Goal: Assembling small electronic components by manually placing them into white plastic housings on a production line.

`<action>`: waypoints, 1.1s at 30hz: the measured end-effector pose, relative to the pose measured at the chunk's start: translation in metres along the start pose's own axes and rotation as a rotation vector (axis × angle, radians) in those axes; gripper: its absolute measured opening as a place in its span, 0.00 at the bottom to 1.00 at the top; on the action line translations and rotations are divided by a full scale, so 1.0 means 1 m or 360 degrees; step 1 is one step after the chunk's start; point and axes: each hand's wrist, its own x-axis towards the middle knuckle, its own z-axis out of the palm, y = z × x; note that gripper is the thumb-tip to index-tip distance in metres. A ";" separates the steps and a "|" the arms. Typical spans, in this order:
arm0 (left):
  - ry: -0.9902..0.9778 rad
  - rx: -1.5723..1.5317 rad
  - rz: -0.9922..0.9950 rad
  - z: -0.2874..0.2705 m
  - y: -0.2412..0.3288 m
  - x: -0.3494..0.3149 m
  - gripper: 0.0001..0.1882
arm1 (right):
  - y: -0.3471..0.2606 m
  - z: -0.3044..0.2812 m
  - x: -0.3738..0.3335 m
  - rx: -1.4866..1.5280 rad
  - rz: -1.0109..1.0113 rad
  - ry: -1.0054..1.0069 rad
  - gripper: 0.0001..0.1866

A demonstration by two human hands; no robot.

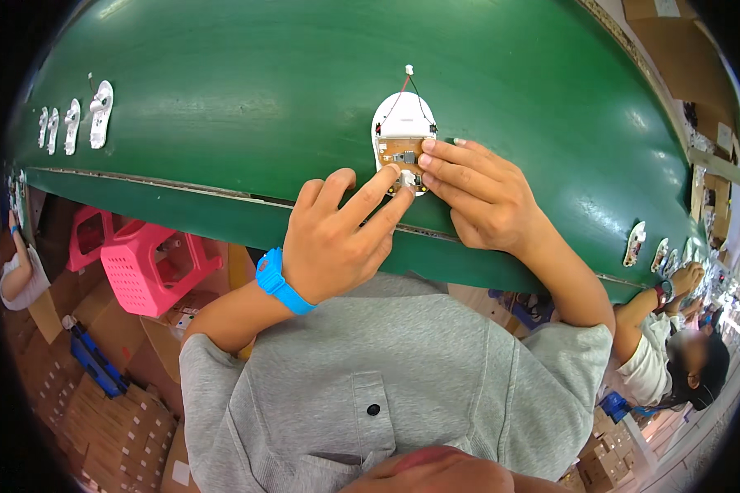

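Observation:
In front of me on the green work surface lies a white rounded shell (404, 113), which looks like a computer mouse base. A brown circuit board (396, 146) sits in it, with a dark chip and small parts. Red and black wires run from the shell's sides to a small white connector (409, 71) beyond its far end. My left hand (341, 230) has its fingertips closed on a small white piece (408, 177) at the board's near end. My right hand (489, 197) grips the right edge of the board and shell, fingertips pressed against it.
Several similar white shells (100, 115) stand in a row at the far left, others (635, 244) at the right. A metal-edged seam (247, 197) runs along the surface. Pink stools (144, 267) and cartons (115, 435) are at lower left. A co-worker (658, 345) sits at right.

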 end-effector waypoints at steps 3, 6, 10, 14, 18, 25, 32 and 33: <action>-0.0053 -0.0003 -0.0013 0.000 0.002 0.001 0.26 | 0.000 0.002 -0.002 -0.0014 0.0021 0.0023 0.14; -0.0008 0.0011 -0.0012 0.002 0.004 0.003 0.24 | 0.003 0.007 -0.006 -0.0027 0.0022 0.0060 0.14; 0.0044 0.0005 -0.0004 0.005 0.002 0.002 0.23 | 0.002 0.009 -0.006 0.0001 0.0021 0.0088 0.16; 0.0096 -0.0029 0.0007 0.004 -0.001 -0.001 0.23 | -0.001 0.009 -0.004 0.0025 0.0018 0.0121 0.17; 0.0132 -0.0122 0.0014 0.004 -0.003 -0.002 0.21 | -0.003 0.006 -0.004 -0.0002 0.0029 0.0162 0.19; 0.0230 -0.0334 -0.0023 0.005 -0.009 -0.007 0.20 | 0.006 -0.004 -0.007 0.0040 0.0154 0.0418 0.16; 0.0121 -0.0227 0.0005 0.001 -0.006 -0.006 0.20 | 0.001 -0.020 0.046 0.0389 0.0936 0.0215 0.08; 0.0123 -0.0224 0.0010 0.000 -0.006 -0.006 0.20 | 0.004 -0.018 0.050 0.0386 0.0934 0.0220 0.08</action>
